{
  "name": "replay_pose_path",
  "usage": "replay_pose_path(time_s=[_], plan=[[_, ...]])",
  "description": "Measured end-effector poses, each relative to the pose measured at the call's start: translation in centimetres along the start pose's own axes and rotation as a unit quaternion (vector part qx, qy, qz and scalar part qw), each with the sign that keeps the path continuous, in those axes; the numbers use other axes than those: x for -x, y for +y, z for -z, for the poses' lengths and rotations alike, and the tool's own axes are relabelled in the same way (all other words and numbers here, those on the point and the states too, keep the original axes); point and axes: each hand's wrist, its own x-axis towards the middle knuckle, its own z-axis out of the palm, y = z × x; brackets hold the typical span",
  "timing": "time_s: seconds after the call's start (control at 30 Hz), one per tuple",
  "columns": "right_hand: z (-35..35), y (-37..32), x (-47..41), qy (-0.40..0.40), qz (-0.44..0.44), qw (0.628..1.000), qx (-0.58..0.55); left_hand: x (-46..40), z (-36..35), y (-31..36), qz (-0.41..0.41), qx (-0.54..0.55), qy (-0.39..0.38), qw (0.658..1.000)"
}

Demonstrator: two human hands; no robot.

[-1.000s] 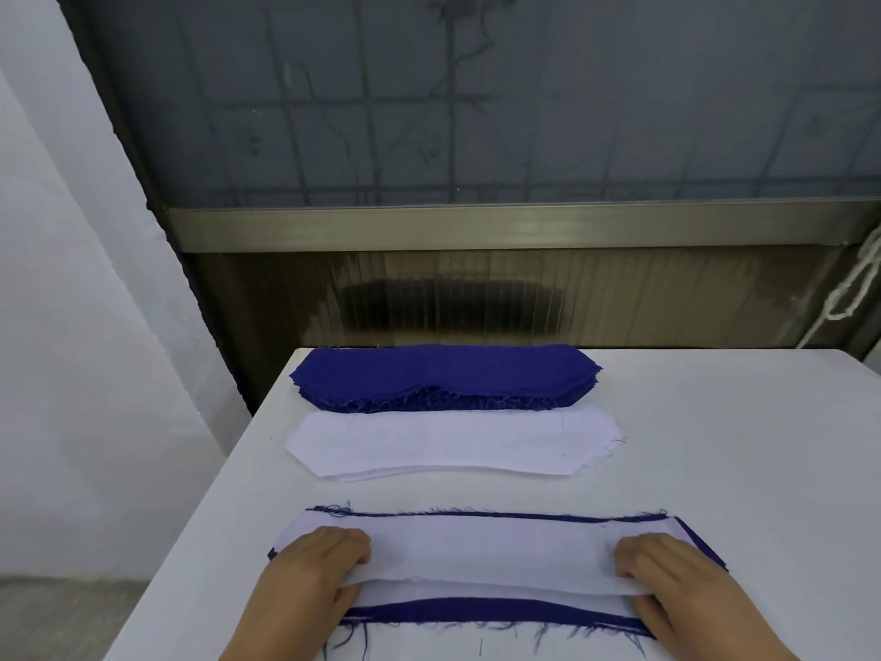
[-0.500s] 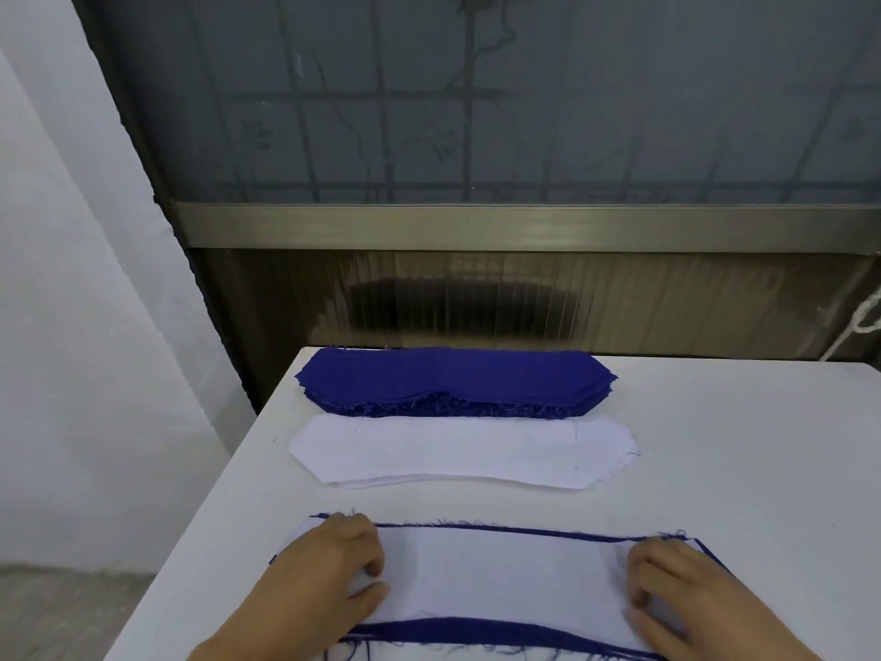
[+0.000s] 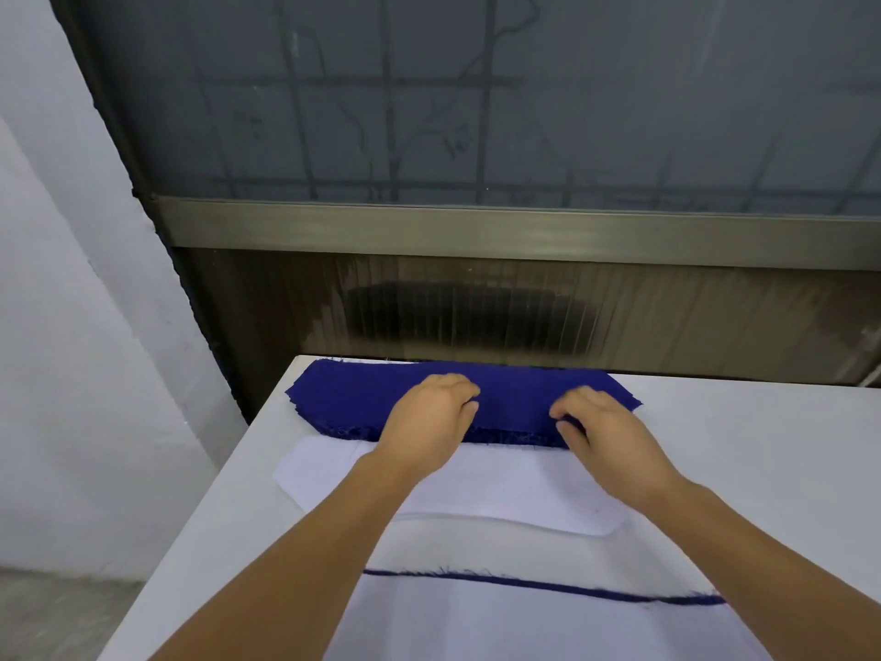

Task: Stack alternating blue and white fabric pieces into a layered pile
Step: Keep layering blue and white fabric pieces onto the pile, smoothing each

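1. Head view: a white table fills the lower frame, with a frosted window at 12 o'clock.
2. The layered pile, white on top with a frayed blue edge showing, lies at 6 o'clock.
3. A white fabric stack sits at centre.
4. Just beyond it lies the deep blue fabric stack, its edges frayed.
5. The left hand and right hand rest on the blue stack, fingers curled; whether they pinch a piece, I cannot tell.
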Motion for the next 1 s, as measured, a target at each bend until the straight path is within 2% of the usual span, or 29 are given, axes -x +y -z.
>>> replay_pose_path(time_s=[0.07, 0.2, 0.43, 0.6, 0.73, 0.9, 1.0], plan=[[-0.6, 0.2, -2.0, -0.007, -0.022, 1.0, -0.008, -1.2, -0.8, -0.2, 0.012, -0.001, -0.02, 1.0], [-1.5, 0.8, -4.2, -0.074, -0.074, 0.994, -0.029, -2.2, -2.1, -0.7, 0.012, -0.039, -0.046, 0.998], [-1.6, 1.4, -6.0, -0.095, -0.114, 0.98, -0.13, -3.3, -2.9, -0.8, 0.046, -0.018, -0.042, 0.998], [-1.3, 1.6, -6.7, -0.131, -0.132, 0.977, -0.108, -3.8, -2.9, -0.9, 0.042, -0.033, -0.043, 0.998], [-1.5, 0.9, -6.4, -0.112, -0.129, 0.982, -0.082, -4.0, -2.7, -0.8, 0.052, -0.041, -0.039, 0.997], [-2.2, 0.1, -5.7, -0.06, -0.06, 0.996, 0.0, -4.1, -2.7, -0.6, 0.06, -0.046, -0.013, 0.997], [-2.2, 0.9, -5.6, -0.024, -0.093, 0.995, -0.002, -3.0, -2.2, -1.6, 0.058, -0.03, 0.021, 0.998]])
